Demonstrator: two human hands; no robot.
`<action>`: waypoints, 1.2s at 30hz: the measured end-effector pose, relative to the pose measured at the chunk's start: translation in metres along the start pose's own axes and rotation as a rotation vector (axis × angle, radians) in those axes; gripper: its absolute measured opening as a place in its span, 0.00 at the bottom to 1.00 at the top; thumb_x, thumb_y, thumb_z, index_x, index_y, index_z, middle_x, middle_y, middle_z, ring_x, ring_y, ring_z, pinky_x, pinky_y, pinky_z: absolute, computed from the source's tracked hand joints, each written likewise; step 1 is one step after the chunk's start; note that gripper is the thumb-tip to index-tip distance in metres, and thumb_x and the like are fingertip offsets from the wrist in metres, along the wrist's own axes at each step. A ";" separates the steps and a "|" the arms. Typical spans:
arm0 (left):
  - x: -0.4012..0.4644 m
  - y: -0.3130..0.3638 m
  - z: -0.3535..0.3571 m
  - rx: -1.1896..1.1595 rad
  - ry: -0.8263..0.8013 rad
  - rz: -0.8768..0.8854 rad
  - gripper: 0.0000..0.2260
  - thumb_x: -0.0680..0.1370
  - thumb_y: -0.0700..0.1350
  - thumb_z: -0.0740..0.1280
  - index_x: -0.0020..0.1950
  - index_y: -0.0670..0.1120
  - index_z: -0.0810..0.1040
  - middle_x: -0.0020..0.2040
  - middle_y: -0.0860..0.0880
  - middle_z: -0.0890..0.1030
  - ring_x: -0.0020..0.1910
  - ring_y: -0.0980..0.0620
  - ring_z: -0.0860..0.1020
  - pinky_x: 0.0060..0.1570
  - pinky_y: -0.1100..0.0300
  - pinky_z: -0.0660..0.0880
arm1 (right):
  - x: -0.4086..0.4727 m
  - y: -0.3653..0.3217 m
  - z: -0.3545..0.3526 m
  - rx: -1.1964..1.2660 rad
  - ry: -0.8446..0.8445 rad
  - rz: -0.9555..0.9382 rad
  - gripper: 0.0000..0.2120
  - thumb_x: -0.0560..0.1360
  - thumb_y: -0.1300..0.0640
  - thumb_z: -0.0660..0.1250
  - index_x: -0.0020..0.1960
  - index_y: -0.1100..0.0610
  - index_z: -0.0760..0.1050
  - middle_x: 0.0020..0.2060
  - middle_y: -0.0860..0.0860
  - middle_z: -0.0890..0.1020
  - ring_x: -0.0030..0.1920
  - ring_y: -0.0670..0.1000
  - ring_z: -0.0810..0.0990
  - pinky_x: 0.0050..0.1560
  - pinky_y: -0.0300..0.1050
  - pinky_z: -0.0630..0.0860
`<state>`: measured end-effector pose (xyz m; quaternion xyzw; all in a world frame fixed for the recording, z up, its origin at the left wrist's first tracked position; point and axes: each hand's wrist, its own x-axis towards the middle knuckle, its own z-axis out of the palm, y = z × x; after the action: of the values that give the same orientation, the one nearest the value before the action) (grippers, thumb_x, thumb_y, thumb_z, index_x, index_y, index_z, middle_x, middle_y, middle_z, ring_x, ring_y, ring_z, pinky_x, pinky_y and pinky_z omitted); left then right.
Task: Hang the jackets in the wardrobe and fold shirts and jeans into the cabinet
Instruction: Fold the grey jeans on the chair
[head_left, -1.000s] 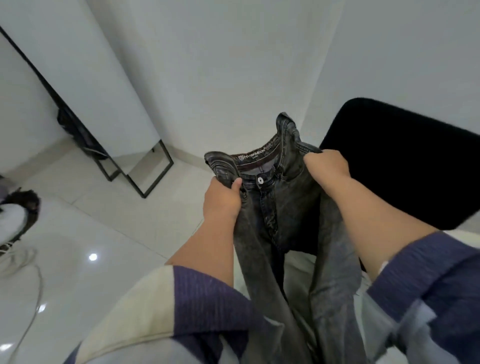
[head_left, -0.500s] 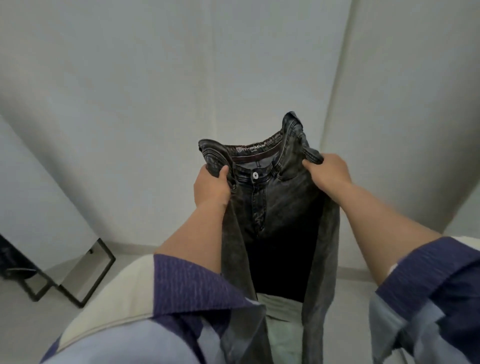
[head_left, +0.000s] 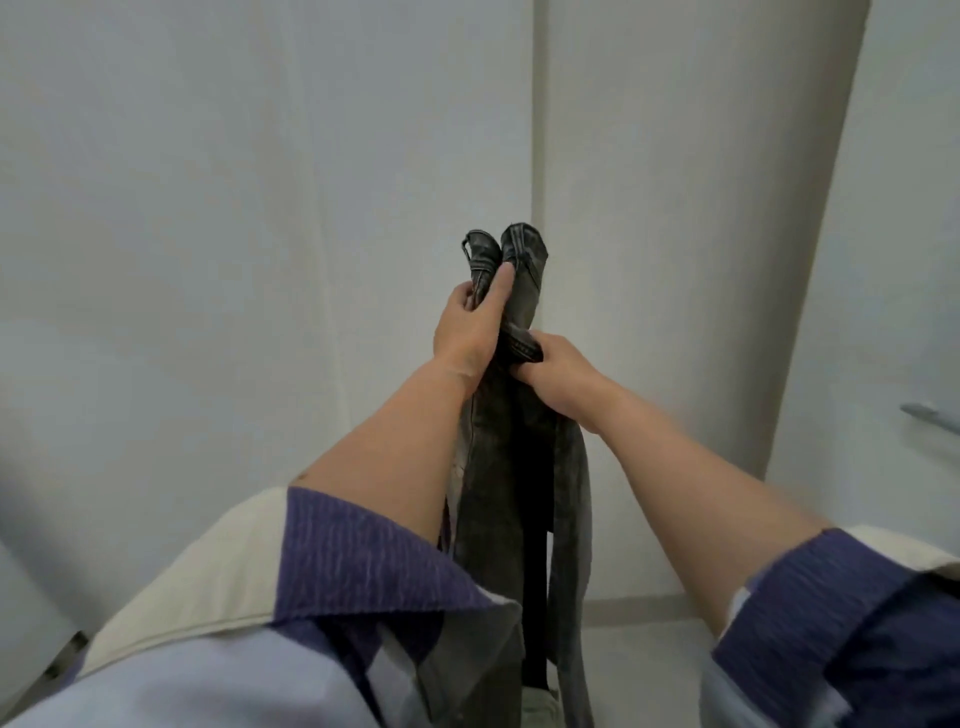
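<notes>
I see both hands clamped on the jeans (head_left: 519, 467), left hand (head_left: 470, 325) at the doubled waistband, right hand (head_left: 558, 371) just below, held aloft before the wall (head_left: 260, 208). Hanging legs, partly hidden, could twist and spoil the fold.

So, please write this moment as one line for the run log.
jeans: folded lengthwise, held up | left hand: grips waistband | right hand: grips below | stage: folding

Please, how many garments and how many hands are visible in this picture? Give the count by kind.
Jeans, dark grey, gripped at the waistband: 1
hands, left hand and right hand: 2
Total: 3
</notes>
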<state>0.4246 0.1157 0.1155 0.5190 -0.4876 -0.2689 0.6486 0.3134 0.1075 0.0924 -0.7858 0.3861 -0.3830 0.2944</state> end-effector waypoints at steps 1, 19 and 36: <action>0.000 0.002 0.000 0.019 -0.009 -0.004 0.18 0.69 0.63 0.69 0.50 0.53 0.74 0.50 0.50 0.81 0.51 0.50 0.80 0.59 0.50 0.76 | 0.000 0.002 -0.002 -0.021 -0.013 -0.019 0.15 0.77 0.66 0.60 0.61 0.56 0.75 0.54 0.54 0.81 0.56 0.54 0.78 0.60 0.48 0.74; -0.034 0.052 -0.072 -0.197 -0.094 -0.004 0.10 0.79 0.37 0.60 0.56 0.46 0.77 0.48 0.45 0.82 0.44 0.48 0.82 0.47 0.56 0.80 | -0.005 0.010 -0.004 0.577 0.078 0.376 0.42 0.72 0.31 0.60 0.77 0.52 0.52 0.75 0.52 0.61 0.75 0.56 0.59 0.72 0.56 0.54; -0.186 0.116 -0.242 -0.243 -0.059 0.003 0.14 0.80 0.39 0.59 0.65 0.46 0.72 0.51 0.44 0.81 0.45 0.46 0.81 0.47 0.52 0.80 | -0.126 -0.177 0.047 0.759 -0.022 0.092 0.23 0.70 0.46 0.74 0.60 0.57 0.78 0.51 0.53 0.85 0.51 0.53 0.84 0.57 0.49 0.79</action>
<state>0.5565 0.4105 0.1614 0.4275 -0.4712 -0.3401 0.6925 0.3681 0.3136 0.1546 -0.6069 0.2484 -0.4766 0.5855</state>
